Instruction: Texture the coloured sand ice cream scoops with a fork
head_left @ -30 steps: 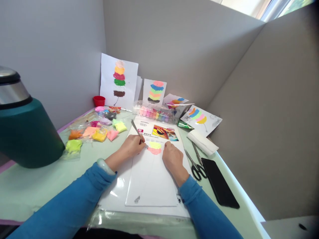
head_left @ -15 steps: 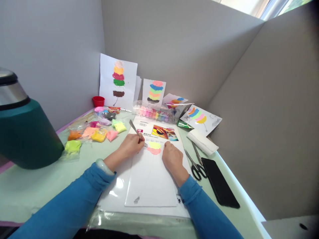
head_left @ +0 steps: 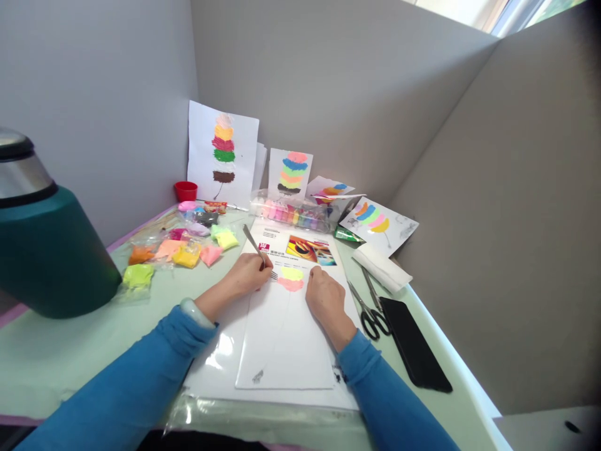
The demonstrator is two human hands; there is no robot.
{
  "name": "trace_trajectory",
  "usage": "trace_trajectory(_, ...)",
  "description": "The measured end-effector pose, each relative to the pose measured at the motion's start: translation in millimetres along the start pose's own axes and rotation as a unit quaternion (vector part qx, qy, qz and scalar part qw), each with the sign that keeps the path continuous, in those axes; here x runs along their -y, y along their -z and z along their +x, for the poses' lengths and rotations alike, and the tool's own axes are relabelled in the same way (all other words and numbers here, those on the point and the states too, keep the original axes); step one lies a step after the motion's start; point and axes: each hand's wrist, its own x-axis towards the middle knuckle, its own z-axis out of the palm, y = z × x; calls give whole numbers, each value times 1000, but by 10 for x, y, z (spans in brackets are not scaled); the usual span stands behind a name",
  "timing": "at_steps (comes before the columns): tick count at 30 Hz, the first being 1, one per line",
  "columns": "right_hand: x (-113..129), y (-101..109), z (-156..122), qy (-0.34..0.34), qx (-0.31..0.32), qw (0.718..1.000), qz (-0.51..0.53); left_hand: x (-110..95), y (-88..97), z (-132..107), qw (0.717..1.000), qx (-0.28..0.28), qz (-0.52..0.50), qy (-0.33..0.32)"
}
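Note:
My left hand [head_left: 246,274] is closed round a metal fork [head_left: 253,242], its handle slanting up and away. The fork's tines lie beside the left edge of a yellow clay patch [head_left: 292,274] and a pink clay patch [head_left: 291,285] on a white sheet of paper [head_left: 286,351]. My right hand [head_left: 325,293] is closed and rests on the sheet just right of the patches. Its fingers are curled inward, so anything inside them is hidden. Faint pencil lines run down the sheet, with a small grey mark near its lower left corner.
Bags of coloured clay [head_left: 186,255] and a large green flask [head_left: 51,250] are at left. Scissors [head_left: 370,318], a black phone [head_left: 414,344] and a white paper roll [head_left: 382,268] lie at right. Behind stand clay pictures [head_left: 223,153] and a clear plastic case [head_left: 293,213].

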Motion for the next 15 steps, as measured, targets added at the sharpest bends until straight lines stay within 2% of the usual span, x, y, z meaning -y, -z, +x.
trace_trajectory(4,-4,-6,5,3,-5,1000,-3,-14,14,2,1000,3,-25,16)
trace_trajectory(8,-4,-2,0,3,-4,1000,-1,-31,38,14,994,-18,-91,64)
trace_trajectory(12,1,17,-6,3,-1,1000,3,-29,92,7,979,78,-152,110)
trace_trajectory(15,5,30,-11,4,-1,1000,4,-13,145,-12,977,114,-130,125)
